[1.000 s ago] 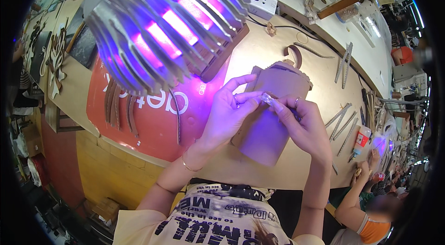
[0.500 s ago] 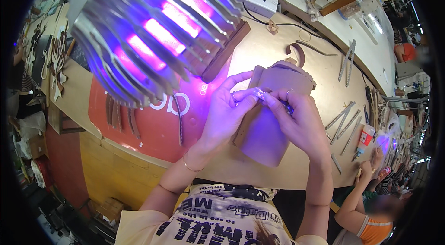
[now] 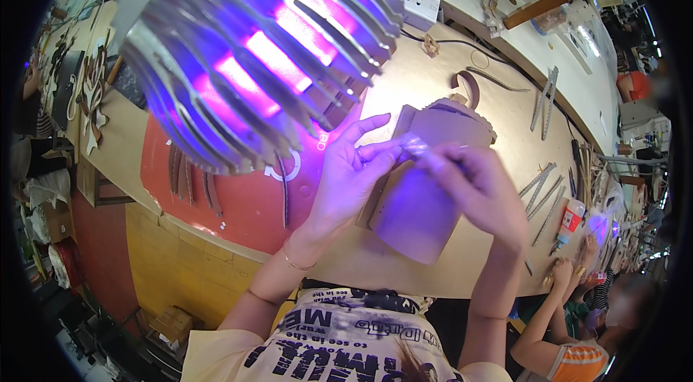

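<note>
Silvery in tone and blurred, a small shiny piece [image 3: 413, 144] is located between the two hands, over a brown panel [image 3: 419, 216] that extends toward 6 o'clock. Left hand [image 3: 354, 172]: thumb and forefinger pinched on the piece, forefinger's neighbours spread. Right hand [image 3: 480, 191]: fingers curled, tips at the piece; motion blur, cannot tell whether they grip it. Measured from the piece: lit lamp [image 3: 238, 57] at 10 o'clock, red sheet [image 3: 242, 219] at 8, red-labelled bottle [image 3: 570, 219] at 4.
</note>
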